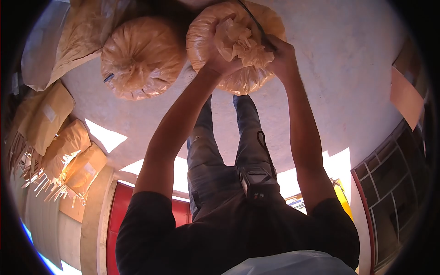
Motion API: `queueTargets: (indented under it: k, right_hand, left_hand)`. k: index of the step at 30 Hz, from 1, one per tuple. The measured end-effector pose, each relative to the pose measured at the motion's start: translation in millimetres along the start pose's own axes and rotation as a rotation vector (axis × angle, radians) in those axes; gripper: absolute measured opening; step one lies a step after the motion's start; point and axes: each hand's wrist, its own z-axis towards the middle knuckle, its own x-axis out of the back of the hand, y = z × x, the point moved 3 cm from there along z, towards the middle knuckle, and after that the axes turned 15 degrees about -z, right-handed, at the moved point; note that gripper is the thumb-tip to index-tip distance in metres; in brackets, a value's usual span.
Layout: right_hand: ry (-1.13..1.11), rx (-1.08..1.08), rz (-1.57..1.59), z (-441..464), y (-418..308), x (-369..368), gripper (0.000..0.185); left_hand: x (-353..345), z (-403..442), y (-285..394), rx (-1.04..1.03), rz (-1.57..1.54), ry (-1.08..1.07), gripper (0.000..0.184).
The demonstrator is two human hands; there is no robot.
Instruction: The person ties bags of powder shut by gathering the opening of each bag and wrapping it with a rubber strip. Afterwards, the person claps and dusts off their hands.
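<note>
Orange-brown plastic is shining on the big bag (pixel 233 32), which is sitting on the pale floor (pixel 330 91) at twelve o'clock. Its top is bunching into a crumpled neck (pixel 245 48), and two bare hands are holding that neck between them. The left hand (pixel 222 64) is curling around it from its nine o'clock side, and the right hand (pixel 283 56) is squeezing from its three o'clock side, so both grips are looking narrow. A thin dark strip (pixel 252 17) is running from the top edge down to the right hand; I cannot tell if those fingers are holding it too. Another bag (pixel 142 55) of the same kind is resting just beside, at eleven o'clock. Blue jeans (pixel 250 133) are showing below the big bag, and a small dark box (pixel 259 178) with a loop of cord is hanging at five o'clock. Brown wrappers (pixel 73 149) and thin sticks (pixel 46 178) are lying together near nine o'clock. A red panel (pixel 121 217) is standing near eight o'clock, and a barred window (pixel 385 192) is standing at four o'clock.
</note>
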Motion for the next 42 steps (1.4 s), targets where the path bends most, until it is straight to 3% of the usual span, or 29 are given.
queueTargets:
  k: [1,4,8,11,13,17,19,23,25,29,32,34,35,36,38,42]
  right_hand:
    - [0.046,0.148,0.002,-0.5,-1.9,-4.6,0.033]
    - [-0.035,0.113,0.232,4.2,6.5,-16.1,0.034]
    - [-0.079,0.044,0.214,12.0,8.3,-22.0,0.04]
    - [-0.153,-0.109,0.382,8.6,1.7,-14.9,0.039]
    - [-0.048,-0.432,0.769,-1.5,3.0,-9.3,0.031]
    - [0.101,-0.441,0.655,-20.8,18.0,-1.2,0.025]
    - [0.13,-0.472,0.488,-24.6,21.6,-2.5,0.025]
    - [0.144,-0.446,0.433,-22.9,17.3,-9.6,0.025]
    - [0.155,-0.538,0.478,-19.4,14.9,-10.4,0.024]
    - [0.268,-0.43,0.698,-20.0,-5.0,9.0,0.024]
    - [0.144,-0.305,0.632,-11.2,-19.5,24.9,0.026]
    - [0.039,-0.184,0.328,-2.0,-33.9,26.9,0.027]
    - [0.002,-0.144,0.287,3.9,-41.1,25.0,0.026]
    - [-0.004,-0.143,0.293,10.9,-48.3,23.0,0.026]
    - [-0.155,0.138,0.147,23.6,-69.8,12.0,0.026]
    - [-0.398,0.337,0.083,43.5,-113.4,-10.4,0.022]
  left_hand:
    - [1.0,-0.3,0.4,0.03,-0.062,-0.031,0.06]
    - [3.8,1.9,0.3,0.031,-0.096,-0.007,0.063]
    - [-1.5,-2.9,-8.9,-0.04,-0.131,0.089,0.068]
    - [0.3,-1.8,-12.4,-0.056,-0.147,0.09,0.069]
    - [1.4,-1.6,-9.1,0.001,-0.234,0.169,0.071]
    - [3.5,-1.6,-6.3,0.079,-0.289,0.299,0.068]
    - [0.0,-3.3,-13.1,0.065,-0.054,0.165,0.061]
    - [9.3,9.0,-26.9,0.16,0.035,0.135,0.055]
    - [12.4,25.1,-25.6,0.262,0.072,0.127,0.05]
    - [5.3,21.8,-12.6,0.289,0.032,0.201,0.051]
    - [3.8,-6.0,-1.5,0.314,-0.057,0.28,0.056]
    - [7.7,-18.6,9.9,0.14,-0.047,0.293,0.06]
    - [8.4,-26.8,14.2,0.166,-0.173,0.35,0.059]
    - [9.0,-27.5,11.3,0.17,-0.165,0.348,0.059]
    - [6.7,-30.7,7.8,0.041,-0.022,0.248,0.057]
    - [4.4,-32.2,3.8,0.121,0.022,0.223,0.056]
